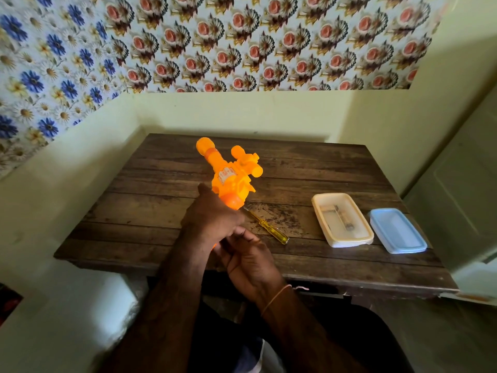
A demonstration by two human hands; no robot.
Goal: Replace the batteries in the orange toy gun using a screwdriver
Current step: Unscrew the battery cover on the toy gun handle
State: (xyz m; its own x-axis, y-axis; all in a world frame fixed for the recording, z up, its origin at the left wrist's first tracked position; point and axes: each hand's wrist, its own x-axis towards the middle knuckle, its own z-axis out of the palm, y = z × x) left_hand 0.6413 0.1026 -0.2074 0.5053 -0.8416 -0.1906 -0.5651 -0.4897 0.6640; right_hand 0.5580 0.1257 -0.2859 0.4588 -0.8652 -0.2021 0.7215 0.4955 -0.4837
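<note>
The orange toy gun (pixel 230 175) is held up over the wooden table (pixel 161 184), its barrel pointing away toward the wall. My left hand (pixel 212 216) grips its handle from the left. My right hand (pixel 248 258) is curled against the bottom of the handle, which my hands hide. A yellow-handled screwdriver (pixel 269 227) lies flat on the table just right of my hands, touched by neither hand.
An open cream plastic box (pixel 341 222) with small metal items inside stands right of the screwdriver. Its light blue lid (pixel 398 230) lies beside it near the table's right edge. Walls close in behind and on the left; a pale door stands at right.
</note>
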